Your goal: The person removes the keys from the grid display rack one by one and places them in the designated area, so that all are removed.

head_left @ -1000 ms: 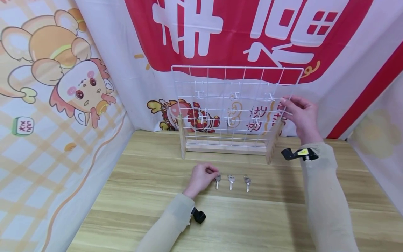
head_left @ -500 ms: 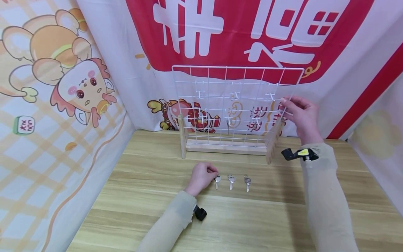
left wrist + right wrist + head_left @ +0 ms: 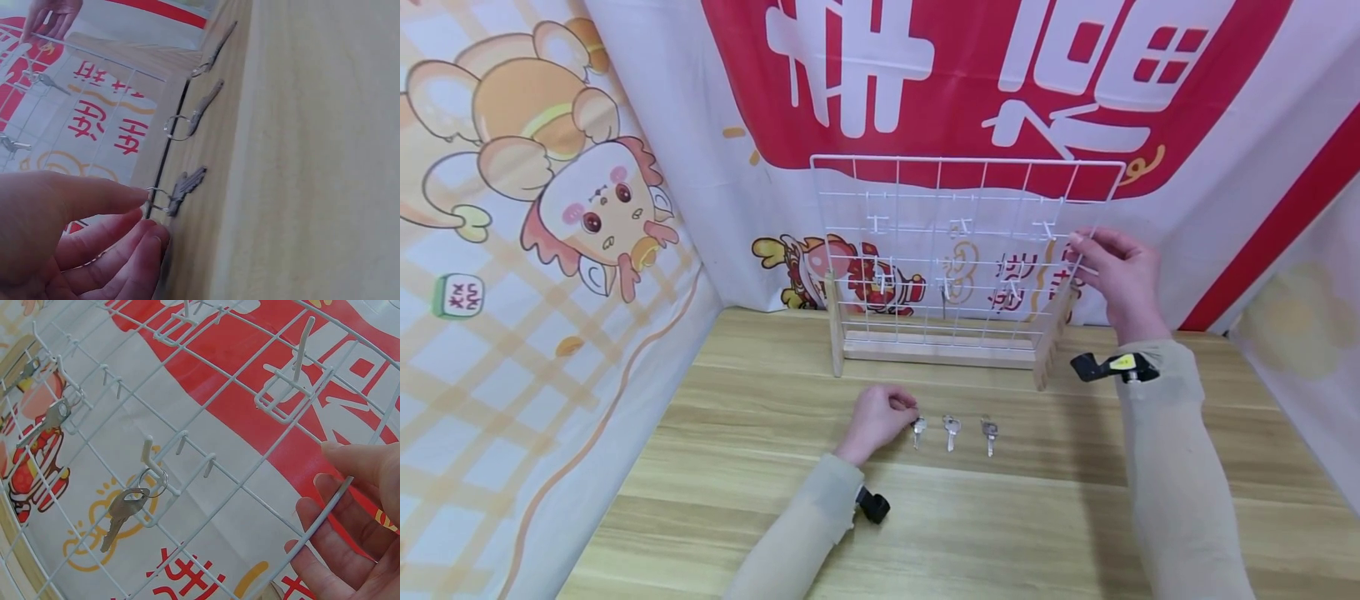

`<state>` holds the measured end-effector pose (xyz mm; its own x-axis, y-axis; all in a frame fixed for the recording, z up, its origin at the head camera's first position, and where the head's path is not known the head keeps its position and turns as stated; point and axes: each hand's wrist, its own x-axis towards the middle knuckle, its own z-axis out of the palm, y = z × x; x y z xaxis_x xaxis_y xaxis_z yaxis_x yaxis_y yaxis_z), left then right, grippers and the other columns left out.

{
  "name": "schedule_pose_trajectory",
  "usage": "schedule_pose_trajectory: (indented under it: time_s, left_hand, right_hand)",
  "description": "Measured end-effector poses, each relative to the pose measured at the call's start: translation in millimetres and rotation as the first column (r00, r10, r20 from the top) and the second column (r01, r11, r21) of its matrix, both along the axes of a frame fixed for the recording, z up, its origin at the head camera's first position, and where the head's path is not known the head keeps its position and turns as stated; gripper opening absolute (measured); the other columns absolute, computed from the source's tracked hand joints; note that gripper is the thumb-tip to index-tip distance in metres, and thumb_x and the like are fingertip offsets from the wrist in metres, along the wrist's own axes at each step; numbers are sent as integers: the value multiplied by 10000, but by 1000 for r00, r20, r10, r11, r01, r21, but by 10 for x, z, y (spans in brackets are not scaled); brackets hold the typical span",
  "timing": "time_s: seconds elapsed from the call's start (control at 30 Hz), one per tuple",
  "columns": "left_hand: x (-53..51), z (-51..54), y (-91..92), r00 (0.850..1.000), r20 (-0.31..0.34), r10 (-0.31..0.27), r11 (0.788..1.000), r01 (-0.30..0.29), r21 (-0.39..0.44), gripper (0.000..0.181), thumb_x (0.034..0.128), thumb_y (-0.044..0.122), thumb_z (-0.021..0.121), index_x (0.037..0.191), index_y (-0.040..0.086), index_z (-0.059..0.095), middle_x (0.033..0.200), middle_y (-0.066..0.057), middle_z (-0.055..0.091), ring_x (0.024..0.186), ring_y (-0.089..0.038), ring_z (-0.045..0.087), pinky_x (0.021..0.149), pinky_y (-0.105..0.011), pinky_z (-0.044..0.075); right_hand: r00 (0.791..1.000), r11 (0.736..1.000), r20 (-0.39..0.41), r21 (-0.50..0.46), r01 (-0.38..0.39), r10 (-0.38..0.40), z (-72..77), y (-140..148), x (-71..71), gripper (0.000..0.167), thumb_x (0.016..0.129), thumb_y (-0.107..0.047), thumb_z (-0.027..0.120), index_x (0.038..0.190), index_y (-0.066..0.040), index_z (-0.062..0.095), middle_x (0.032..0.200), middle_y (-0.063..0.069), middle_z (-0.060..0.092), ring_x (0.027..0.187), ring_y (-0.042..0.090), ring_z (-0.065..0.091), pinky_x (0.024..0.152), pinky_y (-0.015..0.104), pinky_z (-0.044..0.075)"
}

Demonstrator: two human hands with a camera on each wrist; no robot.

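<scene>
- The fingers of the left hand are drawing narrowly together, pinching the ring of the leftmost key.
- That key is sitting just beyond the fingertips at the near-left end of a row; whether its blade is touching the worktop, I cannot tell.
- Compared with a second ago, the left hand is lying slightly farther left in the head view, and the key is showing a brighter face where its head was looking darker.
- The middle key and the rightmost key are lying beside it, apart from one another, and are keeping their earlier places.
- The right hand is gripping the right edge of the white wire grid, its fingers curling around the outer wire; its hold is staying the same as before.
- The grid is standing upright in a wooden stand behind the row, staying where it was.
- Three hung keys are dangling from the lower hooks, while an upper hook near the right hand is jutting out bare.
- A printed cloth in red and white is hanging behind the grid, looking unchanged.
</scene>
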<state>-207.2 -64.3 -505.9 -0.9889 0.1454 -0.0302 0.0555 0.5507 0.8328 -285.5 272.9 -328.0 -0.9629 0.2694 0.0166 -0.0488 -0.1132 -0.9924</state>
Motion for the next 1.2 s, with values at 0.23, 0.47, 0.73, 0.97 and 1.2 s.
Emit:
schedule_pose_trajectory:
  time_s: [0.23, 0.47, 0.73, 0.97, 1.2]
  left_hand:
    - [-52, 216, -111, 996, -64, 58, 994, -52, 97, 216, 857, 140, 827, 1042, 52, 756, 885, -6, 720, 769, -142, 669, 660, -279, 573]
    - [-162, 589, -229, 967, -198, 158, 953, -97, 287, 279, 885, 153, 814, 1126, 38, 735, 1004, -64, 739, 888, -202, 707, 802, -293, 589]
    - [-252, 915, -307, 916, -306, 260, 903, -118, 414, 290, 894, 141, 807, 1154, 40, 726, 1063, -78, 742, 937, -194, 717, 832, -260, 579]
    - [-416, 1035, -326, 903, -329, 277, 901, -125, 415, 384, 897, 222, 814, 1230, 69, 701, 1126, -74, 727, 990, -192, 706, 866, -271, 570]
    - [-627, 1010, -320, 900, -326, 289, 915, -160, 370, 376, 916, 220, 794, 1248, 77, 691, 1174, -106, 709, 1009, -185, 690, 874, -260, 563]
  right_hand:
    - [1000, 1000, -21, 10, -14, 14, 1, -1, 3, 577, 764, -396, 869, 1268, -159, 721, 1225, 56, 654, 1113, 210, 669, 852, 253, 553]
    - [1000, 1000, -14, 10, -18, 18, 8, 6, -2, 580, 765, -397, 870, 1273, -161, 718, 1226, 50, 656, 1117, 205, 668, 863, 259, 549]
    - [1000, 1000, -2, 21, -15, 15, -6, 16, -6, 594, 765, -405, 867, 1285, -165, 711, 1244, 50, 645, 1142, 215, 653, 895, 272, 540]
    - [1000, 1000, -3, 24, -6, 6, -18, 16, -25, 601, 752, -420, 872, 1282, -181, 718, 1275, 41, 639, 1181, 232, 635, 917, 270, 536]
    - [1000, 1000, -4, 20, -12, 13, -9, 23, -17, 593, 767, -403, 865, 1287, -164, 712, 1230, 49, 656, 1120, 204, 667, 879, 272, 546]
